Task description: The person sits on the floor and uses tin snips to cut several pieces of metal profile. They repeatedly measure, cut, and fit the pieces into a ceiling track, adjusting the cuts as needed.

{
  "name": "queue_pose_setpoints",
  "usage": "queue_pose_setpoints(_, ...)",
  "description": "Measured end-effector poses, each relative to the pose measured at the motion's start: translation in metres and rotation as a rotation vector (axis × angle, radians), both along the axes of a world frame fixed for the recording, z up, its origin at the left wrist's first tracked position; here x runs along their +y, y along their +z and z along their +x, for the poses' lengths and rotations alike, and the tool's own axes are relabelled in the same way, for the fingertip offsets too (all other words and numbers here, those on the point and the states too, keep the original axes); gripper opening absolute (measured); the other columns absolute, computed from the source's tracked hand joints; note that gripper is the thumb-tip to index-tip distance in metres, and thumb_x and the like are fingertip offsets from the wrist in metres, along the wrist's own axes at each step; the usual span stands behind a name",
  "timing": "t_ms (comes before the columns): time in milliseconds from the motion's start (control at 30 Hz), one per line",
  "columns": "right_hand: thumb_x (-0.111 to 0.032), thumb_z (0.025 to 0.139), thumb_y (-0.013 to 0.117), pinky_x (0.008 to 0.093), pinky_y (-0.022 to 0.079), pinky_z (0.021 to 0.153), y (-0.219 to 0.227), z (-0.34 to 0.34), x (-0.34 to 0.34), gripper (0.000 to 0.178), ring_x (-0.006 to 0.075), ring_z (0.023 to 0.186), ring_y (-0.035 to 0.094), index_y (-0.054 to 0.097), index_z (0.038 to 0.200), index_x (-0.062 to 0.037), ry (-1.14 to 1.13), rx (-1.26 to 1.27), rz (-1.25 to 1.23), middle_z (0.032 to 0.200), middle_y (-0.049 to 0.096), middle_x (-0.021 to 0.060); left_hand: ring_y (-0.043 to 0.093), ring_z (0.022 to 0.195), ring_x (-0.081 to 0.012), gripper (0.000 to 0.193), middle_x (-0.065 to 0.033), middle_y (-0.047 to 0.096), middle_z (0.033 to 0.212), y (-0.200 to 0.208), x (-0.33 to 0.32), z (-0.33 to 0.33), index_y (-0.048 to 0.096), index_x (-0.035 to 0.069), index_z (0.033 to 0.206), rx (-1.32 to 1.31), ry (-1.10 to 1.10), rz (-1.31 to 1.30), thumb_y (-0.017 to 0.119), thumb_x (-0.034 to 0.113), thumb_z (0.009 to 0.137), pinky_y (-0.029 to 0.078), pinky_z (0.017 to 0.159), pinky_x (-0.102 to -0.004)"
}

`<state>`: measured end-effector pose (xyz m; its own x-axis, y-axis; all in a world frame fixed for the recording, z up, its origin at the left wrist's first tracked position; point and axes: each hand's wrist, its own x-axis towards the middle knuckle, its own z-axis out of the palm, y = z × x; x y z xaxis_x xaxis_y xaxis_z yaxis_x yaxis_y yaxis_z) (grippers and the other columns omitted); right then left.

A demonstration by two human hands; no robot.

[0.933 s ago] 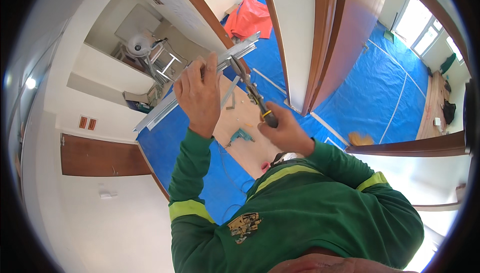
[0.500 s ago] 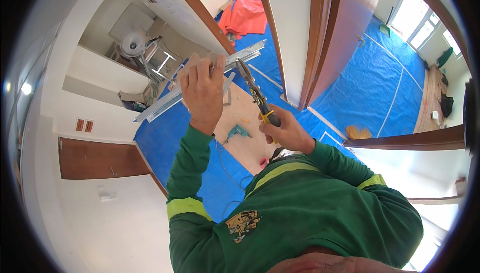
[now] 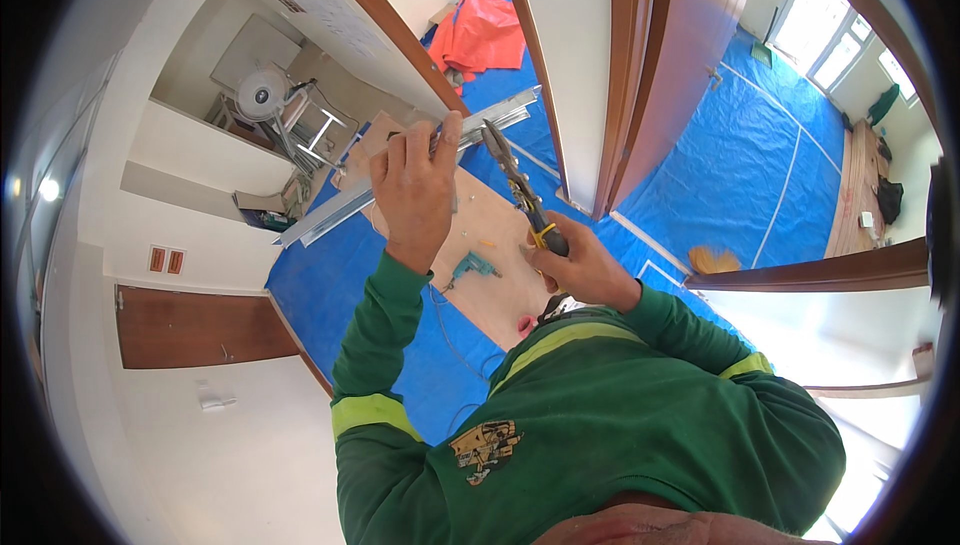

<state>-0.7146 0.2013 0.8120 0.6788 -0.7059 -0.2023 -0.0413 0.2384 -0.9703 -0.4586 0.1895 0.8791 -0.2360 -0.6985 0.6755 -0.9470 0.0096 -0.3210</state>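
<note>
My left hand (image 3: 415,185) is wrapped round a long metal channel (image 3: 335,210), which slants from lower left to upper right in front of me. A few profile edges show side by side, so I cannot tell if it is one piece or more. In my right hand (image 3: 590,263) are tin snips (image 3: 522,188) with dark jaws and yellow-and-black handles. Their jaws point up beside the channel's right-hand part; whether they touch it I cannot tell. Below, a teal power drill (image 3: 474,267) lies on a plywood sheet (image 3: 495,310).
Blue sheeting (image 3: 350,290) covers the floor. A brown door (image 3: 690,65) stands open at the right, with a straw broom head (image 3: 714,261) near its frame. An orange-red sheet (image 3: 482,33) lies heaped at the back. A fan (image 3: 262,95) stands at the far left.
The channel has turned slightly and its right end sits a little farther right. My left hand and the snips have shifted slightly right with it. Both hands keep their hold.
</note>
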Motion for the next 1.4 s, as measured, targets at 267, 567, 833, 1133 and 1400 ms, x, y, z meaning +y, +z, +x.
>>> queue_pose_setpoints(267, -0.026, 0.107, 0.071, 0.0337, 0.053, 0.061, -0.008, 0.001, 0.006, 0.032, 0.0134, 0.067, 0.065, 0.061, 0.119, 0.0014, -0.022, 0.006, 0.018, 0.080, 0.063, 0.0049, 0.064, 0.105, -0.0229, 0.068, 0.0017, 0.062, 0.115, -0.013, -0.001, 0.003, 0.073, 0.028, 0.143, 0.007, -0.008, 0.080, 0.092, 0.016, 0.078, 0.047, 0.089, -0.0432)
queue_pose_setpoints(567, -0.028, 0.107, 0.069, 0.0331, 0.052, 0.060, -0.014, 0.002, 0.009, 0.032, 0.0132, 0.065, 0.064, 0.062, 0.121, 0.0003, -0.026, 0.005, 0.044, 0.078, 0.062, 0.0034, 0.062, 0.098, -0.0193, 0.048, 0.0019, 0.058, 0.107, -0.015, -0.002, 0.003, 0.074, 0.024, 0.140, -0.006, -0.068, 0.036, 0.077, 0.012, 0.094, 0.044, 0.086, -0.0398)
queue_pose_setpoints(833, -0.030, 0.107, 0.069, 0.0323, 0.051, 0.058, -0.012, 0.003, 0.012, 0.031, 0.0120, 0.061, 0.063, 0.063, 0.116, -0.0016, -0.038, 0.041, 0.055, 0.073, 0.060, 0.0017, 0.062, 0.099, -0.0216, 0.056, 0.0021, 0.060, 0.109, -0.018, -0.004, 0.006, 0.077, 0.026, 0.140, -0.036, -0.073, 0.054, 0.087, 0.015, 0.086, 0.045, 0.090, -0.0422)
queue_pose_setpoints(1133, -0.027, 0.106, 0.071, 0.0304, 0.047, 0.052, -0.019, 0.002, 0.013, 0.026, 0.0093, 0.056, 0.058, 0.064, 0.105, -0.0023, -0.100, 0.023, 0.047, 0.070, 0.058, -0.0010, 0.067, 0.102, -0.0227, 0.056, -0.0002, 0.067, 0.112, -0.020, 0.002, 0.004, 0.073, 0.025, 0.144, -0.046, 0.010, 0.190, 0.086, 0.018, 0.090, 0.049, 0.092, -0.0414)
queue_pose_setpoints(1400, -0.022, 0.102, 0.074, 0.0301, 0.044, 0.054, -0.035, -0.033, -0.009, 0.022, 0.0065, 0.061, 0.052, 0.065, 0.106, -0.0029, -0.051, 0.080, -0.036, 0.073, 0.055, -0.0036, 0.073, 0.100, -0.0241, 0.057, -0.0069, 0.072, 0.114, 0.020, 0.011, 0.069, 0.061, 0.015, 0.152, 0.747, -0.186, 1.092, 0.079, 0.040, 0.104, 0.058, 0.084, -0.0424)
